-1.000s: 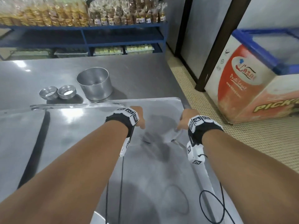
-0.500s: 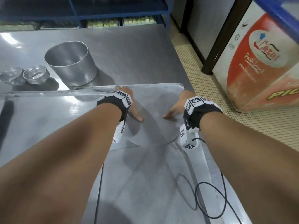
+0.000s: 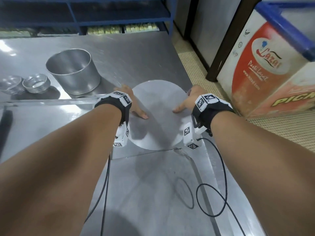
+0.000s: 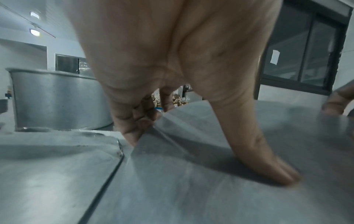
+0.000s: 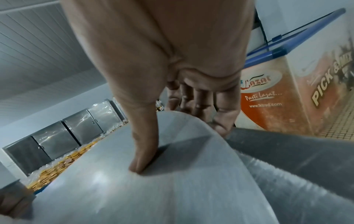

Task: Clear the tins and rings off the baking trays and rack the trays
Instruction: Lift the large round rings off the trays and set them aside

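Note:
A flat round metal disc (image 3: 158, 103) is held between both hands, tilted above the far end of the baking tray (image 3: 153, 184). My left hand (image 3: 134, 106) pinches its left edge, thumb (image 4: 258, 151) pressed on top and fingers (image 4: 134, 121) curled under the rim. My right hand (image 3: 185, 101) grips the right edge the same way, thumb (image 5: 143, 151) on the disc (image 5: 153, 189) and fingers (image 5: 220, 115) wrapped below. A tall round tin (image 3: 73, 72) and two stacks of small fluted tins (image 3: 36, 83) stand on the steel table behind the tray.
A second tray (image 3: 42, 126) lies to the left of the first. A chest freezer (image 3: 265, 65) stands on the tiled floor to the right of the table. Blue shelving (image 3: 102, 17) runs along the back. Sensor cables (image 3: 213, 193) trail over the near tray.
The disc lay flat on the tray a second ago with both hands working at its edges. It has since been lifted clear and carried toward the tray's far end.

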